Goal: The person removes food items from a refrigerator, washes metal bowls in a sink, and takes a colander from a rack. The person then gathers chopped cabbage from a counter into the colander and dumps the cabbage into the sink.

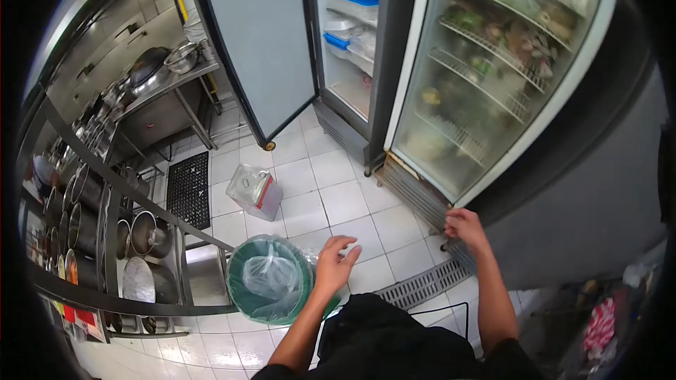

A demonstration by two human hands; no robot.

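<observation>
White square floor tiles [331,197] spread out under you in a narrow kitchen, with a grey slotted drain grate [429,283] running across them near your feet.

Your left hand [334,262] hangs over the tiles just right of the round green bin lined with a clear plastic bag [271,279]. Its fingers are spread loosely and it grips nothing — the fingertips sit near the bag's edge, but you cannot tell from this angle whether they touch it.

Your right hand [465,229] is down at the bottom corner of the glass-door display fridge [493,70]. The fingers are curled in at the lower frame; whether they pinch anything there cannot be told, since the knuckles hide the grip.

Behind the fogged glass the wire shelves hold bagged greens and other food, too blurred to name. To the left of it stands a second fridge with its grey door swung wide open [257,42], showing stacked clear tubs with blue lids [355,3].

On the floor ahead of the bin lies a clear square plastic jug with a red label [255,190], tipped on its side, well apart from both hands. Beside it is a black rubber floor mat [189,188]. Along your left runs a steel rack of pots and pans [105,239], and farther back a steel desk carrying metal bowls [165,67].
</observation>
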